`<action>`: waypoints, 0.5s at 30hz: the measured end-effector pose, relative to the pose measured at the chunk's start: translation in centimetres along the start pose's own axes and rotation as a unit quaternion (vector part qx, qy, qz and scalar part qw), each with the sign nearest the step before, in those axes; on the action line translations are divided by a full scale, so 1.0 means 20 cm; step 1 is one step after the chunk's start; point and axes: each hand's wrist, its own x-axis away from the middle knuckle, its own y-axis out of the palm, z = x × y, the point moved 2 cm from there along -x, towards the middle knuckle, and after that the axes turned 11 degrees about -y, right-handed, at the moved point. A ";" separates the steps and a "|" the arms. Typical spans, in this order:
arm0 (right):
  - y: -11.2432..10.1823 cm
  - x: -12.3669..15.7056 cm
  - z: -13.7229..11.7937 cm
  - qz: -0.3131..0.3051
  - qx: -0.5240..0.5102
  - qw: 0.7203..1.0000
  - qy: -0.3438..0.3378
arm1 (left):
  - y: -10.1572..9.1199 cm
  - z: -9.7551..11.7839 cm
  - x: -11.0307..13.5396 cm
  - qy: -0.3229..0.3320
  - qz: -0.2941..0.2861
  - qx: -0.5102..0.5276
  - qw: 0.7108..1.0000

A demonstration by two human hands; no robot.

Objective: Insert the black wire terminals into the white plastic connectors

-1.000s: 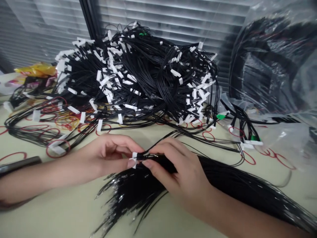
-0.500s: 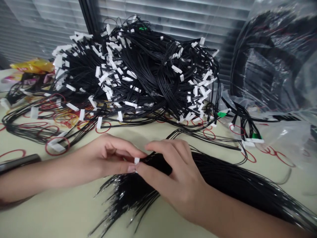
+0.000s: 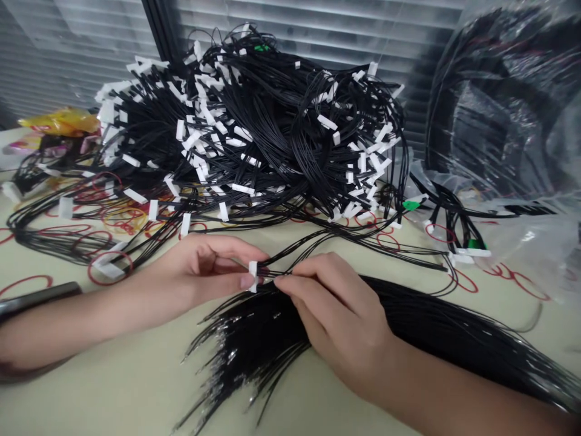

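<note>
Our left hand (image 3: 193,277) is clenched in a firm pinch, thumb and forefinger closed on a small white plastic connector (image 3: 253,277), which stands nearly upright between the fingertips. Our right hand (image 3: 340,321) is also closed: its thumb and forefinger grasp thin black insulated wires (image 3: 290,280) just beside the connector, so the two hands almost meet there. Under the right palm lies a long bundle of black wires with bright tinned ends (image 3: 436,339). Its long axis runs across the pale table from the splayed ends at lower left, under the right hand, and away to the lower right. The bundle lies just below the grip, and the right hand is the nearer one, resting over it, while the left hand is clear to its upper left. Beyond the hands rises a heaped tangle of black wires with white connectors (image 3: 254,127), and loops of thin red rubber bands (image 3: 111,267) lie on the pale yellow-green tabletop (image 3: 91,393). To the right sits a clear plastic bag holding coiled black wire (image 3: 508,103), and grey window blinds (image 3: 318,24) fill the background.
</note>
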 end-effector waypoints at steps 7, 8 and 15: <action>-0.03 -0.02 -0.04 -0.028 0.036 0.995 -0.087 | -0.01 -0.01 0.00 0.006 -0.020 -0.007 1.000; -0.03 -0.03 -0.05 -0.031 0.022 0.994 -0.104 | -0.01 -0.01 0.00 0.010 -0.018 -0.004 1.000; -0.01 -0.02 -0.05 -0.050 0.019 0.995 -0.090 | 0.01 0.00 0.00 0.022 -0.025 0.004 0.999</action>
